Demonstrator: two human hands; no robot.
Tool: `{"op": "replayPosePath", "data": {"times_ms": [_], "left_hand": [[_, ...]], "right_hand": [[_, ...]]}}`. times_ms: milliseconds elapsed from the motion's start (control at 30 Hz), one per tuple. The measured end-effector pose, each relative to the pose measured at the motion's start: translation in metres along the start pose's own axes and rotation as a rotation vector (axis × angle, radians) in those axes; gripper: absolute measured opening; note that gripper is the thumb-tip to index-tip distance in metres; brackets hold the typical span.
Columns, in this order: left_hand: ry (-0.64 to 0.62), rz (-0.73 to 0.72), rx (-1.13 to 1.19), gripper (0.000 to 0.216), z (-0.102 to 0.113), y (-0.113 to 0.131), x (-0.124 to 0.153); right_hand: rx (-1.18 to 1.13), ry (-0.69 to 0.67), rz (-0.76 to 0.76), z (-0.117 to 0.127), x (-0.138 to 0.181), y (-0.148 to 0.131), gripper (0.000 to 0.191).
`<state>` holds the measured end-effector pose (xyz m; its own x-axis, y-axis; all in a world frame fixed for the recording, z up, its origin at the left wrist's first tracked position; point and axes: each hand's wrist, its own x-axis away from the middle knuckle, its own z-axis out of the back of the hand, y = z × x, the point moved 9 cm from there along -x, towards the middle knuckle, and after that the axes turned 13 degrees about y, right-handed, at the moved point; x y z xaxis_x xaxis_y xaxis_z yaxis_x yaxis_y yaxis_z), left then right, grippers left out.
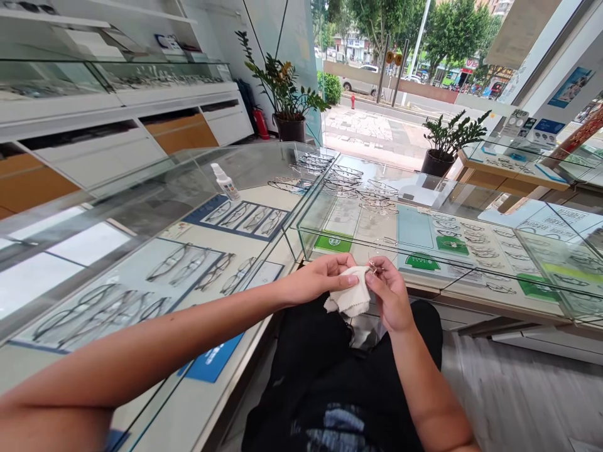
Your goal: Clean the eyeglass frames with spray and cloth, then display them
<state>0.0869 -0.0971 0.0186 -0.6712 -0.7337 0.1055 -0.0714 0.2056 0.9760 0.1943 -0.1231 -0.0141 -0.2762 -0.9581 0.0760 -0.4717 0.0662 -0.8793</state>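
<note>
My left hand [320, 278] pinches a white cleaning cloth [351, 296] above my lap. My right hand [391, 294] is closed on a thin-framed pair of glasses [382, 251], held by its bridge right against the cloth. The clear lenses are faint against the glass counter behind. Both hands meet in front of the corner of the glass display counter [296, 242].
A small spray bottle [225, 182] stands on the left counter top. Several glasses lie on the counter top [348, 182] and inside the cases. Potted plants [287, 100] stand by the window. Wood floor [522, 389] lies to the right.
</note>
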Motion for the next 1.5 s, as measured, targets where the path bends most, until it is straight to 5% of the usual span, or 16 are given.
{"op": "replayPosePath", "data": {"times_ms": [233,433,800,1200,1500], "left_hand": [[0.008,0.012,0.05,0.044,-0.001,-0.002,0.001],[-0.002,0.042,-0.003,0.047,-0.001,-0.005,0.001],[-0.037,0.004,-0.102,0.049,-0.004,-0.008,-0.003],[0.298,-0.271,-0.302,0.053,0.011,0.021,0.005],[0.108,-0.243,-0.253,0.055,-0.001,0.023,0.002]], "right_hand": [[0.026,0.133,0.072,0.009,-0.004,-0.005,0.034],[0.033,0.052,0.166,-0.007,-0.004,-0.018,0.024],[-0.128,0.047,0.014,-0.017,-0.011,-0.008,0.03],[-0.093,0.078,0.118,-0.031,0.003,-0.015,0.026],[-0.169,0.169,0.078,-0.018,-0.006,-0.019,0.028]]}}
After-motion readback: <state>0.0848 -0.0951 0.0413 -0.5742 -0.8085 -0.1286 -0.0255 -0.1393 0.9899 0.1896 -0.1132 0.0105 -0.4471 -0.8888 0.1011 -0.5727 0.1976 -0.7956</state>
